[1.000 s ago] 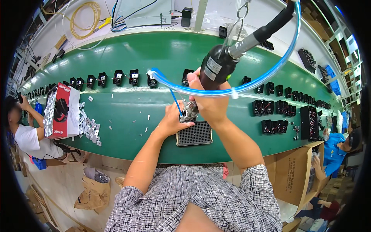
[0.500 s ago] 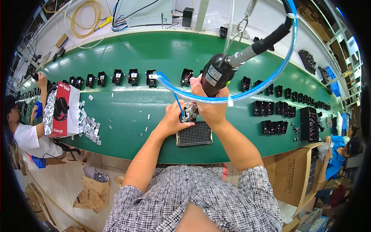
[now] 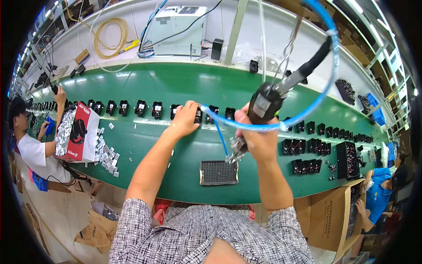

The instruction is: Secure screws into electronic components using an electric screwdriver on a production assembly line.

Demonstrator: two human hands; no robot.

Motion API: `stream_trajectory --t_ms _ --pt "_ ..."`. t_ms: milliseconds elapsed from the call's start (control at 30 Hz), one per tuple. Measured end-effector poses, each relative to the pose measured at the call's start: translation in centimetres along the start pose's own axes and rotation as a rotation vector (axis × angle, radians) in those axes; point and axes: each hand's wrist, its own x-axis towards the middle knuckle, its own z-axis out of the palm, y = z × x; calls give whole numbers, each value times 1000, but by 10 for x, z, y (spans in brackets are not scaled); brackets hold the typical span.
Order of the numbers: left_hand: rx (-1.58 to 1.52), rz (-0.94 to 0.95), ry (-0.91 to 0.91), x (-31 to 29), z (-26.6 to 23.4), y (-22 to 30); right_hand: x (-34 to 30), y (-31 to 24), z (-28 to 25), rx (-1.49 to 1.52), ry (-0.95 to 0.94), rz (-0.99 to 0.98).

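My right hand (image 3: 257,136) is closed around a black power screwdriver (image 3: 266,103) that hangs from a spring and hook. Its metal nose (image 3: 237,149), with a thin blue tube joined to it, points down over the table, just above a grey gridded pad (image 3: 219,173). Further left and forward, my left hand (image 3: 184,119) reaches to the row of small black housings. Its thumb and fingers grip one black housing (image 3: 198,116), partly hidden by the hand. Other black housings (image 3: 157,110) with pale plates inside stand in line to the left.
A blue hose (image 3: 329,83) loops across the right side. Grouped black housings (image 3: 306,166) and a black bin (image 3: 347,160) stand at right. A red and white box (image 3: 83,132) and loose metal plates (image 3: 107,159) lie at left. One co-worker (image 3: 33,145) sits left, another (image 3: 380,193) right.
My left hand has moved from the gridded pad forward to the row, with a black housing. The screwdriver in my right hand has come away to the right. The view has shifted.
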Motion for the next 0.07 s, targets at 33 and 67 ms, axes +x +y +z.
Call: stream_trajectory --t_ms 33,67 --pt "65 -18 -40 9 2 -10 -5 7 -1 -18 0 32" --pt "128 -34 -83 18 9 -19 -11 16 -3 -38 5 68"
